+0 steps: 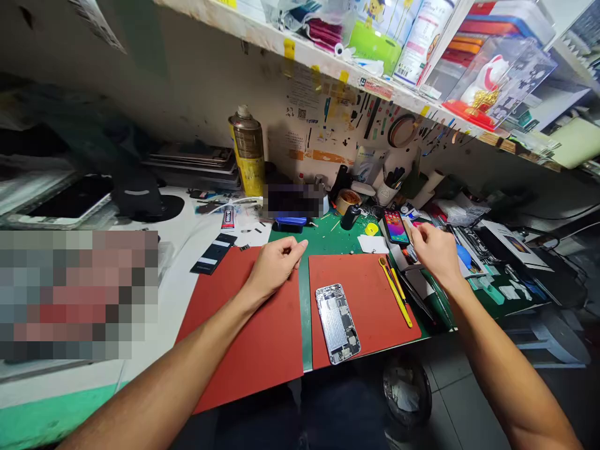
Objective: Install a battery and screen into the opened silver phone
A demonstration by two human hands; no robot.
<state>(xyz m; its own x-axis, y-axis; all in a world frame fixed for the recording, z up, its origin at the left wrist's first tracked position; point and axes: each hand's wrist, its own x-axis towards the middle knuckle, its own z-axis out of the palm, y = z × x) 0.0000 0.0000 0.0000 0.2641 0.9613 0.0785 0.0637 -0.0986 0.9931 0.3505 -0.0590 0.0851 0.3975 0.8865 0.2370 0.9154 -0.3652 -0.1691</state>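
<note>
Right hand (435, 250) curled down just beside a lit phone (396, 226), grip unclear. Left hand (276, 262) rested loosely clenched on a red mat (244, 337). An opened phone (337, 323) lay lengthwise between them, nearer the left.

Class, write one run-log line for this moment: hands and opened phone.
left hand: curled, over left red mat | right hand: beside lit phone | opened phone: flat, right red mat

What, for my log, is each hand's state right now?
Left hand: loosely closed on red mat, nothing seen held.
Right hand: fingers bent beside lit phone; grip cannot be told.
</note>
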